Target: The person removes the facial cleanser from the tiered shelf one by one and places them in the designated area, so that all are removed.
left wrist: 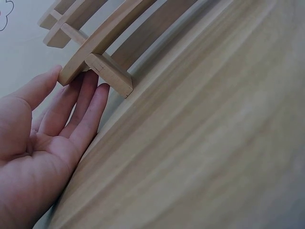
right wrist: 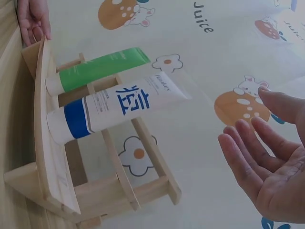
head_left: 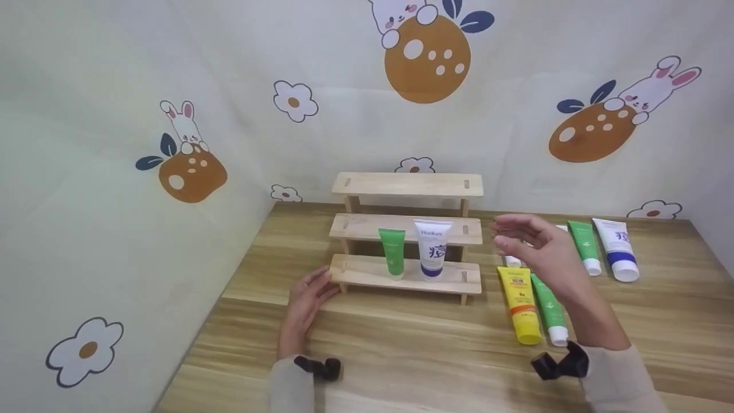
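Note:
A three-tier wooden display stand (head_left: pixel 407 184) stands on the table. My left hand (head_left: pixel 309 298) holds the left end of its lowest tier; in the left wrist view the thumb lies at the board's edge with the fingers (left wrist: pixel 88 102) beneath it. A green tube (head_left: pixel 393 252) and a white tube with a blue band (head_left: pixel 434 246) stand cap down on that tier. My right hand (head_left: pixel 542 252) is raised in the air right of the stand, holding nothing, its fingers loosely bent and apart from the thumb. In the right wrist view this hand (right wrist: pixel 271 157) is apart from both standing tubes.
Right of the stand lie a yellow tube (head_left: pixel 519 307), a green tube (head_left: pixel 551 312), another green tube (head_left: pixel 585 246), a white-and-blue tube (head_left: pixel 617 249) and a white-capped tube (head_left: pixel 513 261) partly hidden by my right hand. A patterned cloth (head_left: pixel 344 132) hangs behind the wooden table (head_left: pixel 413 355).

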Motion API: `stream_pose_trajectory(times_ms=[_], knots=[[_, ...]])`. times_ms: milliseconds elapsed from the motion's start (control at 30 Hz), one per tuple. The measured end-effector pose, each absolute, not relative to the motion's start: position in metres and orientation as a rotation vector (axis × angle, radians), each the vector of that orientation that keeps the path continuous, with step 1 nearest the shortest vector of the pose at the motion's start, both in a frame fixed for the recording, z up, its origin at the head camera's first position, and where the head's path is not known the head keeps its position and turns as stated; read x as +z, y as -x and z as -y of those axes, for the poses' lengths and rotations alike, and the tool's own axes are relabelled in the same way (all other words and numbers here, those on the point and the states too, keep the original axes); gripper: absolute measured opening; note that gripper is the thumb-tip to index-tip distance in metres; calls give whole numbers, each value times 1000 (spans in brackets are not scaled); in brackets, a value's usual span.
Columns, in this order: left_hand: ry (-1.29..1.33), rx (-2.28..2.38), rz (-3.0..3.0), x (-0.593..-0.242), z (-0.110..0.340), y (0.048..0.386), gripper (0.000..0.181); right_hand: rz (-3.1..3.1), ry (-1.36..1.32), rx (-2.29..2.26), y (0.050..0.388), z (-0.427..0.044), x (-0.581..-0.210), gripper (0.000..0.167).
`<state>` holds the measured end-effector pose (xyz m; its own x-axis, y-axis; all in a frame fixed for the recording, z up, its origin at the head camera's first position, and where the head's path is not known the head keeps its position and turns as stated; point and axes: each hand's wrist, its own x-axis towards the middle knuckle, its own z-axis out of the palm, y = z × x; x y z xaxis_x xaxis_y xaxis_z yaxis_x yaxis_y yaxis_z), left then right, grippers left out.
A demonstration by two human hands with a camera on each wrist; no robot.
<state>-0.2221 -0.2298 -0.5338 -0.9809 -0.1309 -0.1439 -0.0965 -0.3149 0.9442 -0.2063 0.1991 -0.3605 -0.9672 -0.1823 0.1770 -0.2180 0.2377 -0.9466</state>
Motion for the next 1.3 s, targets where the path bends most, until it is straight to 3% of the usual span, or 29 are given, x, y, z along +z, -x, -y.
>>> stream_pose_trajectory(times_ms=[500, 967, 1300], knots=[[-313, -2517, 1795, -536, 229, 221, 47, 2267, -145, 2136, 222, -145, -364, 52], [-178, -2510, 1806, -539, 232, 218, 51, 2304, -133, 2039, 227, -131, -374, 53], [-336, -2504, 1817, -534, 227, 222, 45, 2286, -167, 2043, 235, -125, -384, 48]])
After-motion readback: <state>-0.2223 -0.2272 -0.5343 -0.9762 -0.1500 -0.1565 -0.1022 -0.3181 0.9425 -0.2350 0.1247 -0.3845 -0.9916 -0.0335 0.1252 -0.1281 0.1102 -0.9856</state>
